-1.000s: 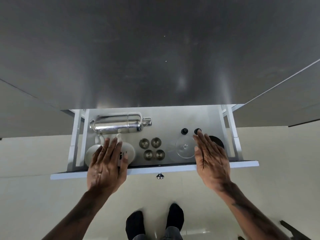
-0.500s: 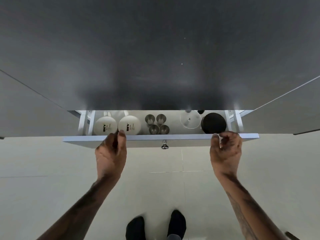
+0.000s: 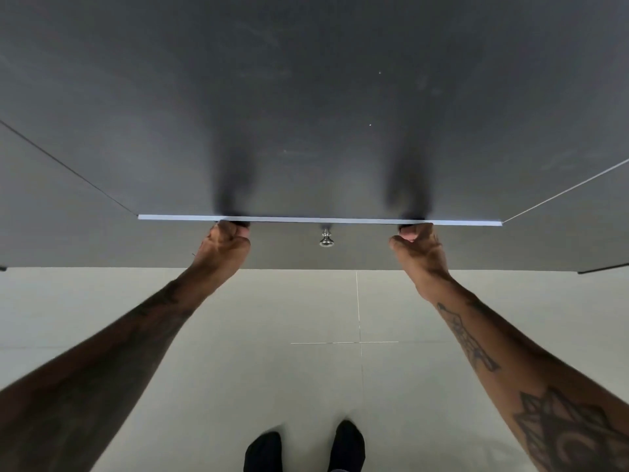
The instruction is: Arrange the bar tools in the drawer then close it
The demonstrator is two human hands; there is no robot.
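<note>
The drawer front (image 3: 286, 245) sits almost flush under the dark countertop (image 3: 306, 114); only its thin white top edge (image 3: 320, 219) shows. A small metal knob (image 3: 326, 238) sticks out at its middle. The bar tools are hidden inside. My left hand (image 3: 223, 245) is curled with its knuckles pressed against the front, left of the knob. My right hand (image 3: 420, 248) is curled the same way to the right of the knob. Neither hand holds a tool.
Grey cabinet fronts (image 3: 51, 226) run on both sides of the drawer. Below is a pale tiled floor (image 3: 306, 335), where my two feet in black socks (image 3: 345, 444) stand close to the cabinet.
The drawer slid in from wide open to nearly shut, hiding the shaker, cups, jiggers and glass. Both hands moved from over the tools to the drawer front and curled.
</note>
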